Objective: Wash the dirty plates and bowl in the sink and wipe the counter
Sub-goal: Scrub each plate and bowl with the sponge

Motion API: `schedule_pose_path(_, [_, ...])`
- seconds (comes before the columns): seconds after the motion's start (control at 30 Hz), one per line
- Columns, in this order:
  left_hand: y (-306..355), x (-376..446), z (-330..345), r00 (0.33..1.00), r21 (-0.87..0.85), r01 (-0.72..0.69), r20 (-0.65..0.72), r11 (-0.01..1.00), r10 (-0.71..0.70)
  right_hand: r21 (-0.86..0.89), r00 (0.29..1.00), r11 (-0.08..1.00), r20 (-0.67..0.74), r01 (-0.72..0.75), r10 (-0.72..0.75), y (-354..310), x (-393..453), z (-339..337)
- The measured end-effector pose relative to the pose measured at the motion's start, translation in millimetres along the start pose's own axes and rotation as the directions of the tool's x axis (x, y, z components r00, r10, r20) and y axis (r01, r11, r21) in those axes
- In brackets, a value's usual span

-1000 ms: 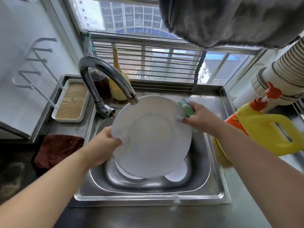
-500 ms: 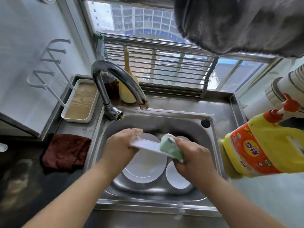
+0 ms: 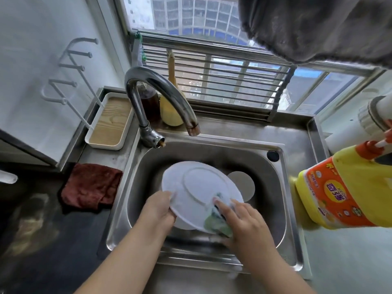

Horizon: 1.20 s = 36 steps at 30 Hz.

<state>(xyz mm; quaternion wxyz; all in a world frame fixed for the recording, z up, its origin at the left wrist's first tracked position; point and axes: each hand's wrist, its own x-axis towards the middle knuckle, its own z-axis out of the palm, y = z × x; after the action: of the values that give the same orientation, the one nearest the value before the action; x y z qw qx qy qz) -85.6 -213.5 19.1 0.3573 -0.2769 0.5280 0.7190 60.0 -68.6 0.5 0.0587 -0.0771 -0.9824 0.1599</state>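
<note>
We hold a round white plate (image 3: 197, 192) over the steel sink (image 3: 277, 200), its underside with the raised foot ring turned up toward us and tilted, far edge higher. Our left hand (image 3: 158, 211) grips its near-left rim, thumb on top. Our right hand (image 3: 244, 221) presses a green sponge (image 3: 216, 223) flat against the plate's near-right edge, fingers spread over it. Beneath the plate, below our left hand, a sliver of another white dish (image 3: 183, 225) shows on the basin floor. Beyond our right hand's fingertips a smaller white round dish (image 3: 244, 183) lies in the basin, partly hidden by the plate's rim.
</note>
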Motion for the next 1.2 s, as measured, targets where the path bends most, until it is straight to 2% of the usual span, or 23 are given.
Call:
schedule_pose_path(0.1, [2.7, -2.5, -6.8, 0.987, 0.265, -0.158, 0.056, 0.951, 0.148, 0.312, 0.979, 0.93, -0.003, -0.193, 0.204, -0.2, 6.7, -7.1])
schedule_pose_path(0.17, [0.6, -4.3, -10.2, 0.97, 0.357, -0.238, 0.136, 0.903, 0.202, 0.385, 0.952, 0.889, -0.076, -0.247, 0.297, -8.5, 25.0, -11.9])
schedule_pose_path(0.27, [-8.0, -12.8, -5.4, 0.944, 0.426, -0.323, 0.209, 0.845, 0.256, 0.218, 0.965, 0.96, -0.154, -0.177, 0.213, -38.7, 65.0, -10.4])
schedule_pose_path(0.37, [-12.2, -17.6, -1.5, 0.938, 0.367, -0.342, 0.196, 0.865, 0.287, 0.021, 0.985, 0.997, -0.157, -0.068, 0.071, -53.9, 93.0, 1.8])
schedule_pose_path(0.4, [-10.7, -18.3, -1.8, 0.936, 0.337, -0.347, 0.184, 0.875, 0.3, 0.023, 0.985, 0.996, -0.148, -0.09, 0.092, -46.8, 102.0, 1.8])
schedule_pose_path(0.43, [-8.6, -18.3, -2.7, 0.932, 0.319, -0.359, 0.178, 0.877, 0.316, 0.083, 0.976, 0.981, -0.115, -0.177, 0.186, -39.5, 111.6, -2.3])
schedule_pose_path(0.5, [-4.7, -19.9, -3.5, 0.918, 0.334, -0.393, 0.2, 0.857, 0.343, 0.257, 0.894, 0.865, -0.004, -0.431, 0.447, -23.5, 121.9, -2.8])
schedule_pose_path(0.53, [-3.0, -21.5, -3.1, 0.911, 0.342, -0.408, 0.214, 0.847, 0.352, 0.278, 0.874, 0.838, 0.012, -0.47, 0.487, -27.9, 119.3, -3.1])
schedule_pose_path(0.57, [-0.9, -22.6, -1.6, 0.904, 0.333, -0.421, 0.225, 0.844, 0.363, 0.265, 0.894, 0.865, -0.024, -0.426, 0.448, -39.7, 114.1, -5.7])
schedule_pose_path(0.63, [4.3, -25.0, 2.2, 0.9, 0.256, -0.422, 0.237, 0.87, 0.367, 0.163, 0.965, 0.967, -0.143, -0.194, 0.218, -69.3, 97.7, 1.5])
schedule_pose_path(0.67, [6.0, -26.2, 4.1, 0.899, 0.212, -0.416, 0.239, 0.884, 0.366, 0.112, 0.979, 0.987, -0.16, -0.111, 0.128, -71.7, 94.4, 6.9])
schedule_pose_path(0.7, [7.4, -27.3, 5.5, 0.901, 0.187, -0.411, 0.234, 0.892, 0.366, 0.074, 0.977, 0.993, -0.183, -0.094, 0.106, -64.3, 99.1, 6.0])
schedule_pose_path(0.73, [8.3, -28.3, 6.4, 0.904, 0.186, -0.407, 0.223, 0.894, 0.365, 0.111, 0.966, 0.975, -0.15, -0.194, 0.209, -50.6, 109.0, 2.0])
schedule_pose_path(0.77, [8.2, -29.3, 6.3, 0.905, 0.202, -0.409, 0.213, 0.89, 0.367, 0.209, 0.922, 0.91, -0.075, -0.359, 0.381, -36.3, 119.2, -3.8])
schedule_pose_path(0.8, [7.5, -29.3, 6.4, 0.904, 0.228, -0.416, 0.209, 0.88, 0.373, 0.307, 0.843, 0.795, 0.048, -0.522, 0.535, -23.2, 125.4, -7.3])
schedule_pose_path(0.83, [7.0, -29.5, 7.3, 0.9, 0.25, -0.426, 0.213, 0.869, 0.38, 0.344, 0.788, 0.72, 0.119, -0.603, 0.603, -18.8, 125.0, -8.5])
schedule_pose_path(0.87, [7.3, -29.6, 8.5, 0.896, 0.267, -0.435, 0.219, 0.86, 0.386, 0.339, 0.798, 0.732, 0.113, -0.591, 0.592, -25.6, 120.8, -9.7])
schedule_pose_path(0.93, [9.8, -27.7, 10.7, 0.887, 0.271, -0.454, 0.229, 0.849, 0.401, 0.273, 0.921, 0.889, -0.023, -0.369, 0.389, -58.7, 106.5, -4.9])
schedule_pose_path(1.0, [13.8, -27.0, 12.0, 0.884, 0.252, -0.458, 0.237, 0.853, 0.404, 0.234, 0.96, 0.939, -0.067, -0.25, 0.273, -68.0, 99.4, -0.6])
schedule_pose_path(1.03, [16.0, -27.3, 11.8, 0.885, 0.25, -0.455, 0.235, 0.855, 0.402, 0.252, 0.941, 0.921, -0.084, -0.297, 0.327, -58.7, 106.6, -4.9])
schedule_pose_path(1.1, [18.2, -28.0, 8.3, 0.89, 0.25, -0.445, 0.227, 0.86, 0.395, 0.346, 0.822, 0.77, 0.005, -0.536, 0.569, -18.8, 127.3, -9.3])
schedule_pose_path(1.17, [18.3, -29.1, 4.9, 0.899, 0.219, -0.421, 0.227, 0.88, 0.373, 0.485, 0.675, 0.519, 0.228, -0.703, 0.701, 19.9, 131.7, -4.6])
schedule_pose_path(1.2, [17.8, -29.0, 3.6, 0.903, 0.196, -0.409, 0.227, 0.891, 0.365, 0.578, 0.633, 0.386, 0.315, -0.719, 0.707, 29.7, 125.1, 1.8])
